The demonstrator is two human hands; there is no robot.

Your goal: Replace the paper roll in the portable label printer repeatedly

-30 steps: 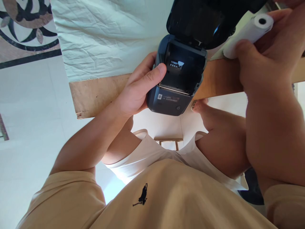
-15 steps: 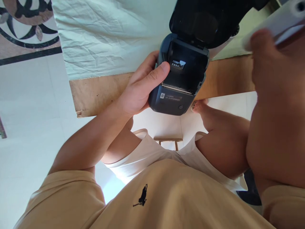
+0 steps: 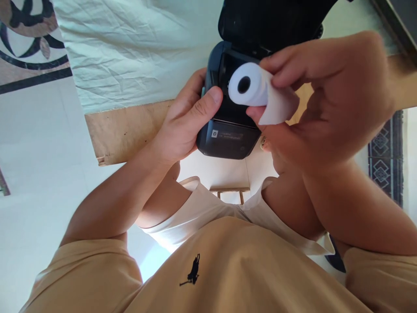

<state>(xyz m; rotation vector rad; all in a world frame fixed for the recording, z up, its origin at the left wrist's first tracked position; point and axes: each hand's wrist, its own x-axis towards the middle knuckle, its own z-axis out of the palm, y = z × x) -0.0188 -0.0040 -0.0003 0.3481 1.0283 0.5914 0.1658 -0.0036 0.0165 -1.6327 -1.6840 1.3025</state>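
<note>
My left hand [image 3: 189, 115] grips the left side of a dark portable label printer [image 3: 228, 141], thumb on the rim of its paper bay. The printer's black lid [image 3: 260, 21] is flipped up and away from me. Between the thumb and fingers of my right hand [image 3: 325, 95] is a white paper roll [image 3: 250, 84] with a dark core hole, its loose end curling down on the right. The roll is over the printer's bay and hides much of it; whether the two touch I cannot tell.
A pale green cloth [image 3: 137, 52] covers the table, leaving its wooden front edge [image 3: 127, 130] bare. A dark flat object with a frame [image 3: 399, 26] lies at the far right. My legs are under the edge, with a small wooden stool or rung [image 3: 230, 190] on the floor below.
My right hand has brought the paper roll from the upper right leftward to over the printer's bay. The printer has shifted slightly left in view, still in my left hand.
</note>
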